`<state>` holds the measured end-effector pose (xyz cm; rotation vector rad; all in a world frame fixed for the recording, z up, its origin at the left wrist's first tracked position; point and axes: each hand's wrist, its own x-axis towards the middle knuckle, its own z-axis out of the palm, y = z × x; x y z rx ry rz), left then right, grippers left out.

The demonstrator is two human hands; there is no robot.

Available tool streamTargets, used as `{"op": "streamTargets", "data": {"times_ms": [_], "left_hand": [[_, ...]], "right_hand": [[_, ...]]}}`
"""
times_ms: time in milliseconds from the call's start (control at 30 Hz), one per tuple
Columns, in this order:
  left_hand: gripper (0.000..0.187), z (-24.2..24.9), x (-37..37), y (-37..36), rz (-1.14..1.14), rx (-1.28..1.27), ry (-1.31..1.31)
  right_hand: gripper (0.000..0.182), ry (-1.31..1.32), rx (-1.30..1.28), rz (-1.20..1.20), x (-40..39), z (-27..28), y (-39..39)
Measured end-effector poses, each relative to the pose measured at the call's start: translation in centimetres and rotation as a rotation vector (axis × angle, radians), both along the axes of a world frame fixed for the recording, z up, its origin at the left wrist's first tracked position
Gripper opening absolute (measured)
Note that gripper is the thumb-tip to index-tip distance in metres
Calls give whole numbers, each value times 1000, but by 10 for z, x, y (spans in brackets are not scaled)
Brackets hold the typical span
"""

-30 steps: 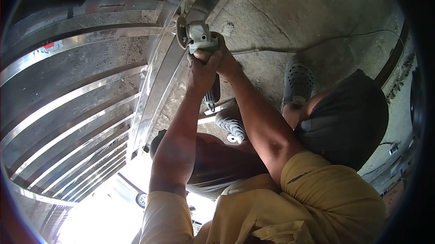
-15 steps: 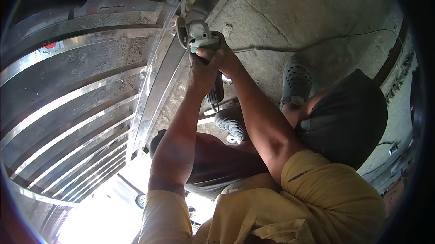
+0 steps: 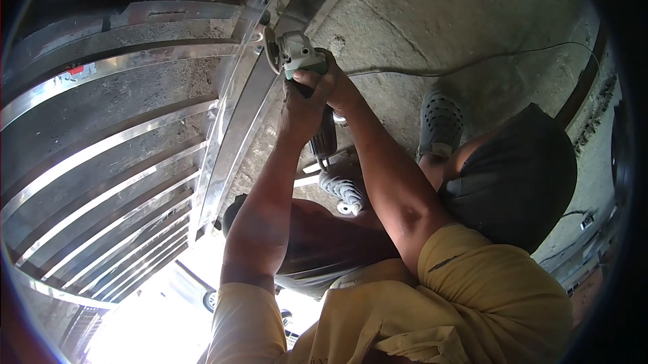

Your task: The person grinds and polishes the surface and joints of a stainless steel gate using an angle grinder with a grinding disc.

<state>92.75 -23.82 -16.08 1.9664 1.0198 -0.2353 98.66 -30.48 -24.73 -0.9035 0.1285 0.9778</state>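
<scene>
Both hands are wrapped round an angle grinder (image 3: 297, 50) with a grey head and a dark body. My left hand (image 3: 304, 104) grips it from the near left, its thumb over the top. On the right side my right hand (image 3: 339, 87) closes round the same tool, its fingers partly hidden. The grinder's disc (image 3: 271, 49) stands upright at the left, against or very close to the metal frame (image 3: 246, 97); contact is hard to make out. Below the hands hangs the grinder's dark rear handle end (image 3: 324, 138) with its cord.
Shiny metal bars (image 3: 115, 121) run in a row across the left, joined to the frame. A power cable (image 3: 466, 65) crosses the concrete floor (image 3: 385, 19). My feet in grey clogs (image 3: 442, 117) are close by. Bright light and a vehicle wheel (image 3: 210, 300) show at the lower left.
The grinder and both hands have shifted very slightly at the frame. The grip stays the same, and the legs and bars hold still.
</scene>
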Motion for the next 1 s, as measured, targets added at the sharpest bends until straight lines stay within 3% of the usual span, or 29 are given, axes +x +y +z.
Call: {"op": "streamTargets", "data": {"times_ms": [100, 200, 300, 400, 500, 1000], "left_hand": [[84, -7, -1, 4, -3, -92, -50], [80, -5, -1, 2, -25, 31, 56], [77, -12, -2, 7, -18, -23, 33], [78, -13, -4, 2, 6, 5, 22], [77, -9, 0, 5, -36, -10, 18], [80, -4, 2, 1, -31, -23, 16]], "right_hand": [[79, 31, 4, -51, -4, -2, 3], [87, 15, -17, 24, -1, -7, -2], [88, 36, 31, -47, -3, -9, 4], [89, 5, 0, 30, 2, -6, -3], [88, 35, -1, -52, 0, -4, 0], [81, -7, 38, -21, 2, -9, 0]]}}
